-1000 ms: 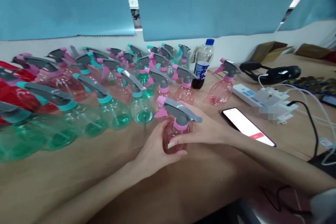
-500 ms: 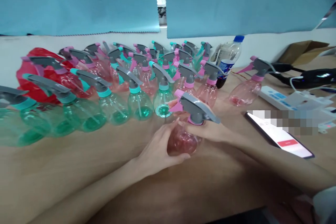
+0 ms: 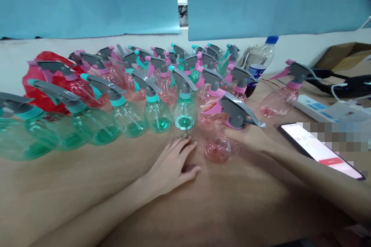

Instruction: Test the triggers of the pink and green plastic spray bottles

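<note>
Holding pink spray bottle [image 3: 218, 151], right grip [image 3: 245, 136] partly hidden behind sprayer [image 3: 238, 110].

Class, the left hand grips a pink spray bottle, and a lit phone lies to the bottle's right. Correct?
No: the head view shows the right hand gripping the pink spray bottle, not the left hand. The lit phone does lie to its right.

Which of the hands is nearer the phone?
Right. The right hand, around a pink bottle, is left of the phone; the left hand is farther left, beyond that bottle.
</note>
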A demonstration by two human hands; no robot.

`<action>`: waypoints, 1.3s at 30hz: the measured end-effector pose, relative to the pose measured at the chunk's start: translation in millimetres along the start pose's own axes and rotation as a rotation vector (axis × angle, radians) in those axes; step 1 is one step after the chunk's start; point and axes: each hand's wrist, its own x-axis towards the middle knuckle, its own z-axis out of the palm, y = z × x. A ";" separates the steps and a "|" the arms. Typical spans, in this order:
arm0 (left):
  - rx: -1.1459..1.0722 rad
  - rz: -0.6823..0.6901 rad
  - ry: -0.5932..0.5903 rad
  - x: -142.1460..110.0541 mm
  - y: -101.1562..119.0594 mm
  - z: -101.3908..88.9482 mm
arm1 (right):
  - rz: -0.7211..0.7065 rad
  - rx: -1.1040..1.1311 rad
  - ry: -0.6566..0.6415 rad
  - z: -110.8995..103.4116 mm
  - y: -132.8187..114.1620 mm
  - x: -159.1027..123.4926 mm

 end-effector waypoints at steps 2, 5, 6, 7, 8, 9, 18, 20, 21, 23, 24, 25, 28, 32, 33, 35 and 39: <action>0.007 0.006 -0.001 -0.4 -0.3 0.1 | -0.019 0.024 -0.015 0.9 2.1 0.3; 0.017 0.015 -0.003 -0.4 -0.8 -0.6 | -0.019 0.045 -0.008 0.6 -0.3 0.0; 0.019 0.017 -0.006 -0.3 -0.7 -1.0 | -0.012 0.048 -0.001 0.0 -3.1 -0.1; 0.022 0.018 -0.007 -0.2 -0.5 -1.6 | -0.005 0.045 0.003 -0.6 -6.3 -0.1; 0.023 0.019 -0.010 -0.1 -0.2 -2.1 | 0.009 0.027 0.022 -1.3 -9.7 0.0; 0.025 0.020 -0.011 0.1 0.1 -2.6 | 0.032 -0.004 0.032 -1.9 -12.5 0.3; 0.048 0.012 -0.025 1.9 -0.8 -2.6 | -0.016 -0.130 0.090 -5.2 -19.0 0.8; 0.045 0.013 -0.028 2.2 -1.0 -2.8 | -0.022 -0.163 0.099 -6.8 -25.2 1.3; 0.043 0.012 -0.030 2.3 -0.8 -3.0 | -0.031 -0.172 0.106 -7.4 -28.6 1.5; 0.035 0.010 -0.034 2.5 -0.2 -3.7 | -0.050 -0.169 0.113 -8.4 -34.0 1.8; 0.032 0.007 -0.037 2.5 0.2 -4.1 | -0.055 -0.159 0.109 -8.7 -35.7 1.7; 0.029 0.003 -0.040 2.5 0.5 -4.4 | -0.059 -0.150 0.106 -8.9 -36.5 1.6; 0.027 -0.002 -0.043 2.4 0.9 -5.0 | -0.036 -0.166 0.086 -9.1 -34.9 1.2; 0.031 0.003 -0.044 2.2 0.0 -4.6 | -0.007 -0.195 0.079 -8.9 -27.7 -0.3; 0.031 0.005 -0.042 2.1 -0.2 -4.3 | -0.004 -0.189 0.085 -8.5 -25.4 -1.0; 0.028 0.009 -0.034 2.0 -0.4 -3.6 | -0.002 -0.156 0.096 -7.1 -19.9 -2.5; 0.026 0.009 -0.029 1.7 -0.6 -2.8 | -0.016 -0.057 0.095 -4.1 -11.2 -4.1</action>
